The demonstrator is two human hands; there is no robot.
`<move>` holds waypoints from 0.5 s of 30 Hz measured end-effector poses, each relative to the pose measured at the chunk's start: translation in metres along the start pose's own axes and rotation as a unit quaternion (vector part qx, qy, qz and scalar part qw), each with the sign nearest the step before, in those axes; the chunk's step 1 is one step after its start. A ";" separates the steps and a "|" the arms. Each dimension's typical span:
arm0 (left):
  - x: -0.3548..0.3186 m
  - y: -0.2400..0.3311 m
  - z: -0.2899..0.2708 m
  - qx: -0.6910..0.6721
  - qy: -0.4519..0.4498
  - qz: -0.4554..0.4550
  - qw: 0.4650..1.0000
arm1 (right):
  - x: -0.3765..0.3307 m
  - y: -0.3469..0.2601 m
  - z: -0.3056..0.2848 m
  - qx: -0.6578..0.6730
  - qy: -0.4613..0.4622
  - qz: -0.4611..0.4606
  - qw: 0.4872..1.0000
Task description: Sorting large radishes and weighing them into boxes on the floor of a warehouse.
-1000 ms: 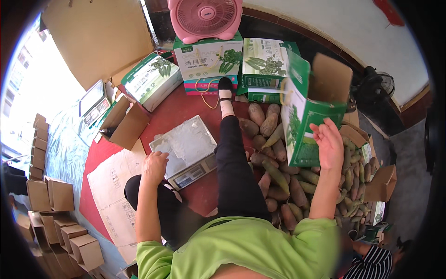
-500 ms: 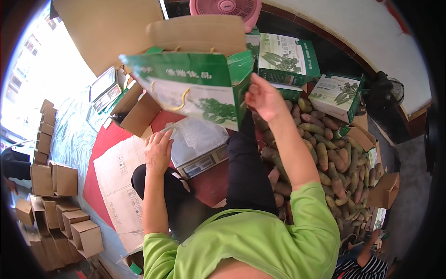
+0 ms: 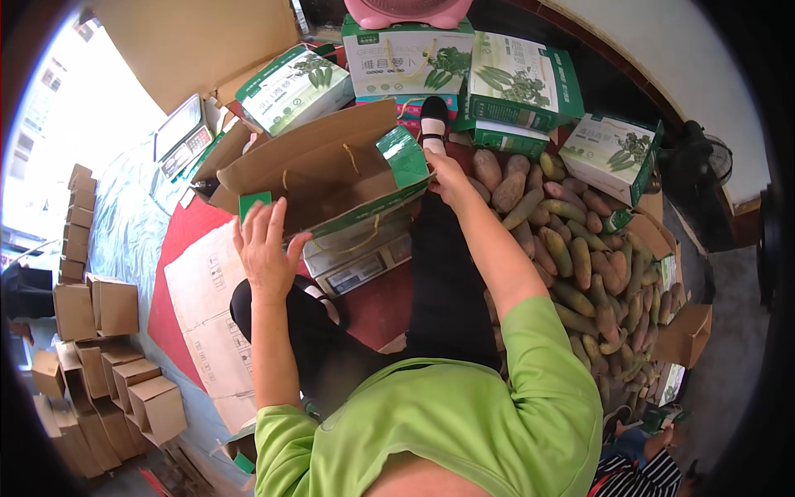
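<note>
An open green and brown carton (image 3: pixel 331 178) lies on its side across a grey weighing scale (image 3: pixel 356 261), its flaps spread. My right hand (image 3: pixel 447 178) grips the carton's right end by the green flap. My left hand (image 3: pixel 265 244) rests with spread fingers against the carton's near left edge, beside a small green flap. My black-clad legs (image 3: pixel 443 282) stretch out under the carton toward the far boxes.
A heap of long green-brown radishes (image 3: pixel 571 248) lies to the right. Several green printed cartons (image 3: pixel 513 83) stand at the back, under a pink fan (image 3: pixel 410 12). Small brown boxes (image 3: pixel 108 364) are stacked at the left. Flat cardboard sheets (image 3: pixel 207 306) lie on the red mat.
The carton has come down from in front of my head to lie on the scale. My right hand went down with it; my left hand moved from the scale to the carton's edge.
</note>
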State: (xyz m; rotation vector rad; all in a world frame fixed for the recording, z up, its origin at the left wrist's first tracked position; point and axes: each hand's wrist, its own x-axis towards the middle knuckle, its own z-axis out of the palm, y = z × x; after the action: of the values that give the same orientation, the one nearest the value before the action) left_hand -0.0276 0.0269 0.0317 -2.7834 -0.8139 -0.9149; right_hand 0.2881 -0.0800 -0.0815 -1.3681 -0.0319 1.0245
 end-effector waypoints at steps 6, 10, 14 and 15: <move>-0.007 -0.002 0.012 -0.011 -0.119 -0.008 0.993 | -0.013 0.015 -0.053 -0.027 0.020 -0.051 0.998; -0.010 0.001 0.015 0.021 -0.142 -0.050 0.988 | -0.039 0.040 -0.101 0.004 0.065 -0.053 0.997; -0.010 0.000 0.019 0.043 -0.160 -0.067 0.984 | -0.080 0.093 -0.163 -0.056 0.170 -0.003 0.984; -0.012 -0.002 0.021 0.049 -0.153 -0.058 0.985 | -0.090 0.116 -0.182 -0.052 0.182 0.004 0.982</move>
State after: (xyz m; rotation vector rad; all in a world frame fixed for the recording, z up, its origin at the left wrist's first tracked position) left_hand -0.0257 0.0288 0.0080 -2.8519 -1.0410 -0.4479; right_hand 0.2707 -0.2923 -0.1770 -1.6341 0.1947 0.7746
